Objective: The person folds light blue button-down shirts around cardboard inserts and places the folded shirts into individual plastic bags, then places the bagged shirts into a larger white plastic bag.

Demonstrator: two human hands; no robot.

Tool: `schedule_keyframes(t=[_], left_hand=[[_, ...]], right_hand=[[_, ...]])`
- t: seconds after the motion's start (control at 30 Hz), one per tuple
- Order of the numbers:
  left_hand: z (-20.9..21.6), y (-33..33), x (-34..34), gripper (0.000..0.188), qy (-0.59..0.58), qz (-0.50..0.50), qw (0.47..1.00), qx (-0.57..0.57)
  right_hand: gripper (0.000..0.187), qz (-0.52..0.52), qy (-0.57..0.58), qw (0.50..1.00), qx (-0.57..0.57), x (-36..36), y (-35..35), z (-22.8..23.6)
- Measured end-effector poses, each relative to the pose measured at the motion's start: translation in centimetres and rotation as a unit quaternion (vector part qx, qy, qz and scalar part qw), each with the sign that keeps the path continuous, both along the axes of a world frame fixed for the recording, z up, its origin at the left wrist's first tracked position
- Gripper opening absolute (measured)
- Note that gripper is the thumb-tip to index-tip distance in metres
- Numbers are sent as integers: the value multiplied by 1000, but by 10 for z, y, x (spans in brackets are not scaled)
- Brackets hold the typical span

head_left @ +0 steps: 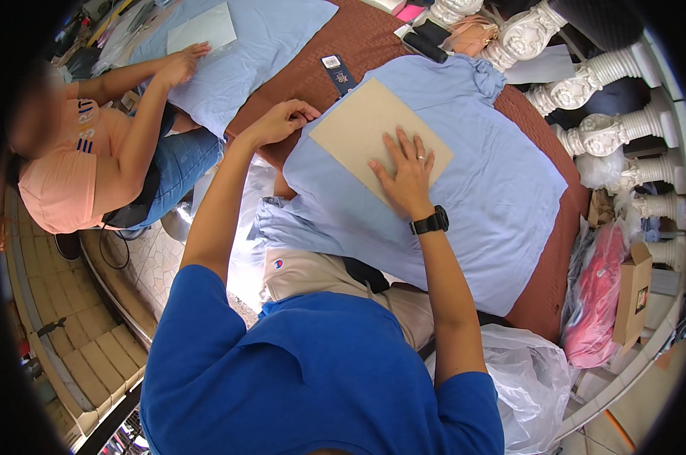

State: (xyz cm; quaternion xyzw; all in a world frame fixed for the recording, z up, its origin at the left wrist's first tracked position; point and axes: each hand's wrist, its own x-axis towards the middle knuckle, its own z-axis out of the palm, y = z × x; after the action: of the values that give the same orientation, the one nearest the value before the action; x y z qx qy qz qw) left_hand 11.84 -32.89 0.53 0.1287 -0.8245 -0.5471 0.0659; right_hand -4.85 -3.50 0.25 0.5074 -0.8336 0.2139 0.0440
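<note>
A light blue shirt [502,197] lies spread over the table in front of me. On top of it rests a flat beige cardboard sheet [366,125], set at a slant. My right hand [407,171] is open and lies flat on the sheet, fingers spread; it wears a ring, and a black watch [431,221] is on the wrist. At the sheet's left corner my left hand [281,123] is closed, its bent fingertips together at the shirt's edge. The cloth between those fingertips is mostly hidden.
A brown cloth [373,34] covers the table. A dark tag [338,73] lies beyond my left hand. At left, a co-worker's hand [180,64] touches a pale sheet [203,30] on another blue garment. White balusters [585,87] and a bagged red bundle [597,296] line the right.
</note>
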Motion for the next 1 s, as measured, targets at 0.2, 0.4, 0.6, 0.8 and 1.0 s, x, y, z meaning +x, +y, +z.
schedule_keyframes(t=[0.2, 0.4, 0.6, 0.8, 1.0], left_hand=[[-1, 3, 0, 29, -10, 24, 1000, -1], [1, 8, -1, 25, 16, 46, 995, -83], [4, 29, 0, 8, -23, 128, 936, -326], [-4, 38, 1, 18, 14, 157, 918, -364], [1, 41, 2, 15, 25, 142, 946, -290]], right_hand=[[62, 1, 4, 1000, -2, 1, 0, 0], [63, 4, -1, 1000, -3, 0, 0, -1], [63, -2, -8, 1000, 5, 0, 1, -1], [63, -1, -7, 1000, 0, 1, 1, 1], [63, -2, -1, 1000, -2, 1, 1, -2]])
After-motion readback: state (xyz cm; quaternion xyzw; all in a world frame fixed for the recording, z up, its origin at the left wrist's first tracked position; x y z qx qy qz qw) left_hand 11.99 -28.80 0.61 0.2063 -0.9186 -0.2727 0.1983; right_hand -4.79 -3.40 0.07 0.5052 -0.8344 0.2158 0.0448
